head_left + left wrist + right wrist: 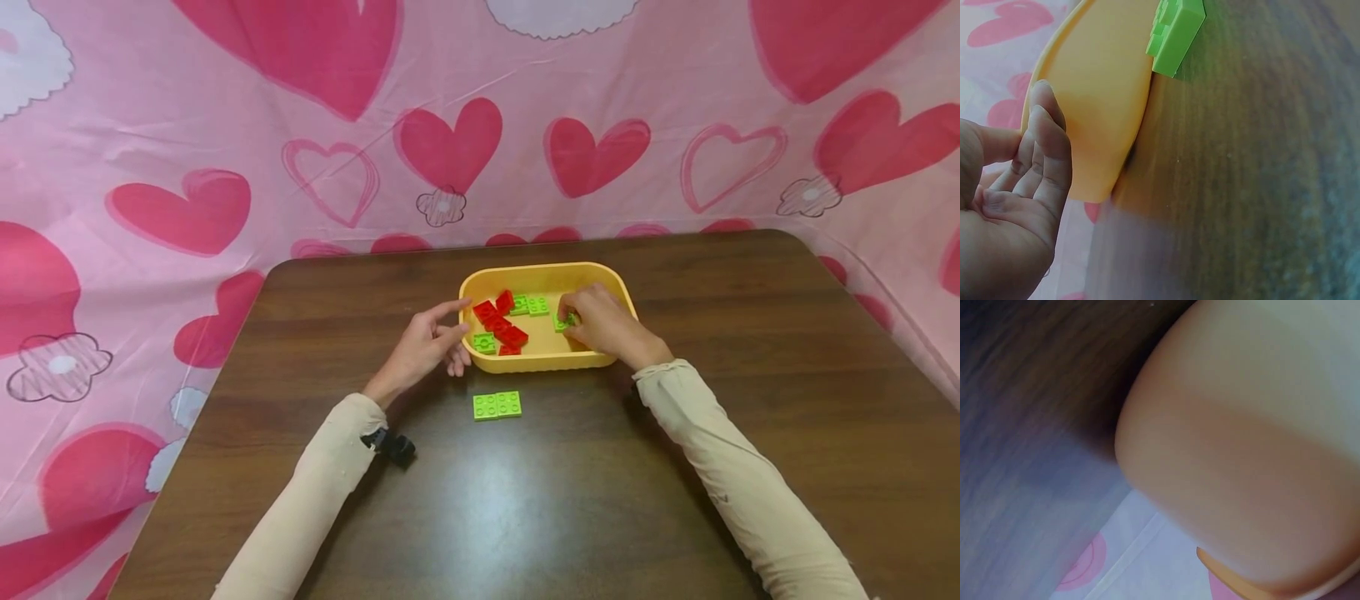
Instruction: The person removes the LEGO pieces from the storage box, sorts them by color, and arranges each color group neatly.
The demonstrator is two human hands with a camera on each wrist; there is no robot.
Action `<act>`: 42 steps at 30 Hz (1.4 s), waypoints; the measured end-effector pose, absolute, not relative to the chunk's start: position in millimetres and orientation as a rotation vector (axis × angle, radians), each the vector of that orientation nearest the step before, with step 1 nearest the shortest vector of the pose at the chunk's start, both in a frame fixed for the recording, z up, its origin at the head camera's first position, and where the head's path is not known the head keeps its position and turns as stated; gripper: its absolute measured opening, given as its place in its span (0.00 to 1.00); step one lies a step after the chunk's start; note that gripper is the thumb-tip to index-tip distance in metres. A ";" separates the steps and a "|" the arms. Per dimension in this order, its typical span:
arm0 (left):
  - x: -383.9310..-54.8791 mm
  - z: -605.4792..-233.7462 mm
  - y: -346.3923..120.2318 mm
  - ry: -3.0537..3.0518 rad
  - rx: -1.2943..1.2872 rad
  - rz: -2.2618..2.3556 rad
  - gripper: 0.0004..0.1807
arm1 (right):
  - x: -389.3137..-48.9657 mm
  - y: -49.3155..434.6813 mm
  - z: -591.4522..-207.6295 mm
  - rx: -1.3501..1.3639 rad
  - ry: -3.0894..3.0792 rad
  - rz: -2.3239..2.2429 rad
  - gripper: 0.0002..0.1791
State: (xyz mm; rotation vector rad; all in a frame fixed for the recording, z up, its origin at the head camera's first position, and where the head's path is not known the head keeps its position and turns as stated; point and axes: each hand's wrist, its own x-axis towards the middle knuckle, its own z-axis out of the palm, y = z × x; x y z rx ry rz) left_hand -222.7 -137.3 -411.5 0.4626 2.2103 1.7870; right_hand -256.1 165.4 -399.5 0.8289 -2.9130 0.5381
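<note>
A yellow tray (547, 362) holds red bricks (513, 337) and green bricks (537, 306), mostly on its left half and back. My right hand (604, 325) reaches over the tray's right side, its fingertips pinching a green brick (561, 323) low inside. At the left end, my left hand (426, 348) holds the rim, with thumb and index finger at the edge and the other fingers lower outside. The left wrist view shows those fingers (1047, 156) loosely bent against the outer wall. In the right wrist view the tray wall (1229, 456) fills much of the frame; the hand is hidden there.
Two green bricks (497, 406) lie side by side, studs up, on the brown table (570, 500) in front of the tray. A pink cloth with hearts (596, 154) hangs behind the table. A black strap device (390, 446) sits at the left wrist.
</note>
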 end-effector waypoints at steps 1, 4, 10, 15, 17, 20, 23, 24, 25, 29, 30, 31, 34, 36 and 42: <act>-222.4 -411.6 -137.6 2.210 0.463 1.787 0.28 | -255.8 164.9 -399.6 0.832 -2.913 0.547 0.07; -221.9 -411.4 -138.2 2.212 0.459 1.785 0.28 | -255.3 164.1 -399.6 0.827 -2.918 0.584 0.09; -223.4 -411.5 -136.3 2.196 0.441 1.786 0.29 | -253.8 166.2 -397.8 0.784 -2.931 0.674 0.18; -224.8 -412.7 -134.1 2.170 0.440 1.795 0.29 | -254.6 169.8 -394.0 0.761 -2.931 0.745 0.18; -224.5 -412.9 -133.9 2.172 0.437 1.796 0.29 | -254.9 170.5 -392.1 0.772 -2.923 0.760 0.17; -223.9 -413.1 -134.0 2.183 0.437 1.804 0.29 | -254.6 171.0 -389.1 0.793 -2.907 0.783 0.15; -223.3 -413.4 -134.1 2.197 0.443 1.803 0.29 | -252.9 170.7 -385.5 0.798 -2.899 0.803 0.15; -223.4 -413.5 -133.9 2.200 0.445 1.803 0.29 | -252.2 170.5 -384.3 0.797 -2.897 0.809 0.15; -223.4 -413.5 -133.8 2.201 0.452 1.804 0.29 | -251.1 170.1 -383.0 0.799 -2.893 0.811 0.15; -224.8 -414.3 -134.0 2.200 0.473 1.808 0.28 | -247.0 168.2 -378.3 0.824 -2.868 0.801 0.15; -225.1 -414.1 -134.2 2.200 0.479 1.810 0.28 | -245.5 167.4 -376.9 0.834 -2.860 0.801 0.15; -225.3 -413.9 -134.5 2.202 0.483 1.812 0.28 | -244.2 166.5 -375.5 0.847 -2.851 0.796 0.15; -225.4 -412.9 -135.5 2.204 0.479 1.813 0.28 | -239.6 162.9 -371.1 0.874 -2.833 0.793 0.14; -225.6 -412.6 -136.2 2.206 0.477 1.810 0.28 | -236.3 160.0 -367.9 0.890 -2.826 0.790 0.14; -227.0 -410.9 -135.6 2.190 0.435 1.798 0.29 | -227.4 158.3 -359.1 0.910 -2.807 0.765 0.13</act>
